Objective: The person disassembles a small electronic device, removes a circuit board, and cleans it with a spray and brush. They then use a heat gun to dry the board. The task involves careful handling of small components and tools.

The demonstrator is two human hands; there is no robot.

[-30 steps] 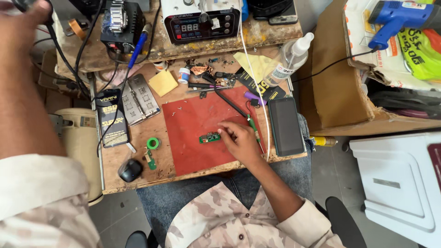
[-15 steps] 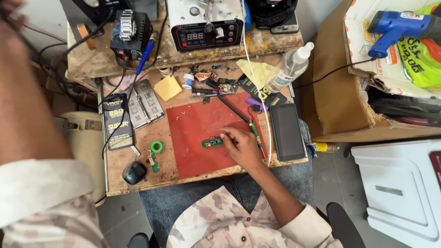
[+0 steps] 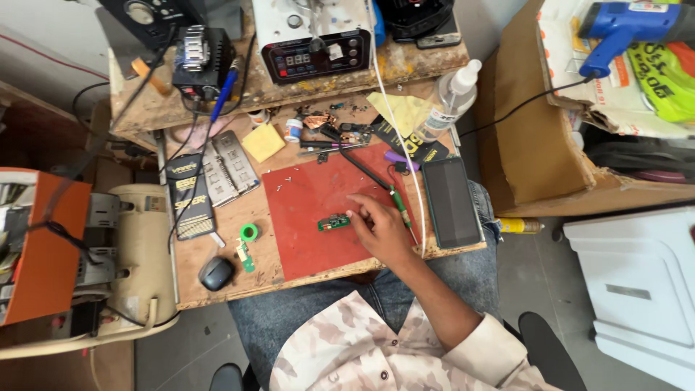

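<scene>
I had my right hand (image 3: pixel 380 230) resting on the red mat (image 3: pixel 304 239), fingers loosely spread and holding nothing, the fingertips (image 3: pixel 352 215) touching the right end of the small green circuit board (image 3: pixel 334 222). The board lay flat near the middle of the mat, on the wooden bench (image 3: pixel 217 232) in front of me. My left hand was out of the picture, so I could not tell how it stood.

Just right of my hand ran a thin tool with a green grip (image 3: pixel 397 199), its dark cable trailing up across the mat, and beyond that a dark phone (image 3: pixel 452 202) lay face up at the bench's right edge. Left of the mat sat a green roll of tape (image 3: pixel 249 232) and, nearer the front edge, a dark round mouse (image 3: pixel 216 273). A yellow pad (image 3: pixel 262 142) and a clear spray bottle (image 3: pixel 449 101) stood toward the back, below the shelf carrying a soldering station (image 3: pixel 311 43) with a digital readout. A blue glue gun (image 3: pixel 626 25) lay on the box to the far right.
</scene>
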